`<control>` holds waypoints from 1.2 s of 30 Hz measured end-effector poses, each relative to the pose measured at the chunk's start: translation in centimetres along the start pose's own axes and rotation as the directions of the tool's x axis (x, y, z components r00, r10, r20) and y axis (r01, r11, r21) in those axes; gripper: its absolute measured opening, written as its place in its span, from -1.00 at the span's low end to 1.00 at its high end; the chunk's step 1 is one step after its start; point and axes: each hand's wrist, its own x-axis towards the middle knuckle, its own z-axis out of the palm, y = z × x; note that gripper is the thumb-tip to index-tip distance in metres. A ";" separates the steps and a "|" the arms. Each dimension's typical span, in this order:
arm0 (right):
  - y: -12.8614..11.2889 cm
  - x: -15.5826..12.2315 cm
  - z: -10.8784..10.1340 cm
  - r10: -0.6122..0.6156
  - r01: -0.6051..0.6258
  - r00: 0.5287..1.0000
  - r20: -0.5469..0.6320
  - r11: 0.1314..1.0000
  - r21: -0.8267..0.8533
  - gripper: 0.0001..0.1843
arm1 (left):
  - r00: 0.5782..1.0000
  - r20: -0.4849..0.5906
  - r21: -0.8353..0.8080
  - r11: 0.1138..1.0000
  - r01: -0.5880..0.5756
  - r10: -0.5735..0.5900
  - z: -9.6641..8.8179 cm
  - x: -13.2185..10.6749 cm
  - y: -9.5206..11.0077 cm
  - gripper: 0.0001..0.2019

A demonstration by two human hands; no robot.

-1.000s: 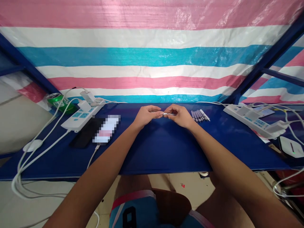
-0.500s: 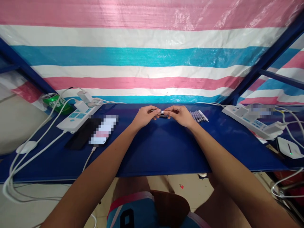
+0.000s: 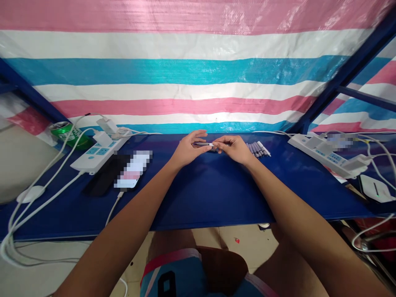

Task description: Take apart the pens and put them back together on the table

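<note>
My left hand [image 3: 188, 147] and my right hand [image 3: 234, 147] meet at the far middle of the blue table [image 3: 210, 194]. Both pinch a thin pen-like stick [image 3: 206, 144] with a white end, held level between them. The left hand's upper fingers are lifted while thumb and finger pinch the stick. The right hand's fingers are curled round its other end. Just right of the right hand lies a row of several similar grey sticks [image 3: 258, 149] on the table.
A white power strip [image 3: 93, 153] with plugs and cables sits far left, a green can [image 3: 66, 133] behind it. A dark phone [image 3: 103, 178] and a blurred item lie left. Another power strip [image 3: 324, 154] and a white device [image 3: 375, 189] are at right. A striped tarp hangs behind.
The left hand's upper fingers have lifted and spread a little. Both hands stay together on the stick. The view has shifted slightly.
</note>
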 end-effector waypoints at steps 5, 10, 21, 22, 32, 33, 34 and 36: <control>0.1 0.1 0.1 -0.002 0.002 1.000 -0.004 1.000 0.002 -0.51 | 0.992 -0.036 -0.016 0.992 0.122 -0.123 0.0 -0.1 -0.1 -0.46; 0.1 0.1 0.1 0.006 -0.005 1.000 -0.027 1.000 0.018 -0.52 | 0.997 -0.039 -0.069 0.995 0.065 -0.068 0.1 0.1 -0.6 -0.33; 0.0 0.0 0.2 0.009 -0.008 0.999 -0.052 1.000 0.028 -0.52 | 0.993 -0.086 -0.220 0.973 0.065 -0.085 0.2 -0.1 -0.3 -0.42; 0.1 0.0 0.2 0.015 -0.013 0.999 -0.050 1.000 0.024 -0.52 | 0.992 -0.094 -0.228 0.972 0.057 -0.080 0.2 -0.1 -0.3 -0.42; 0.3 0.1 0.6 0.026 -0.026 0.999 -0.027 0.999 0.032 -0.53 | 0.983 -0.114 -0.229 0.967 0.113 -0.142 0.6 0.0 -0.9 -0.53; 0.4 0.1 0.6 0.025 -0.025 0.999 -0.027 0.999 0.023 -0.53 | 0.985 -0.118 -0.202 0.974 0.102 -0.127 0.5 -0.1 -0.9 -0.53; 0.4 0.1 0.6 0.025 -0.024 0.999 -0.025 1.000 0.018 -0.53 | 0.986 -0.121 -0.184 0.979 0.088 -0.111 0.4 -0.1 -0.8 -0.52; 0.4 0.2 0.5 0.031 -0.031 0.999 -0.021 0.999 0.033 -0.51 | 0.989 -0.122 -0.174 0.983 0.060 -0.082 0.3 -0.1 -0.5 -0.50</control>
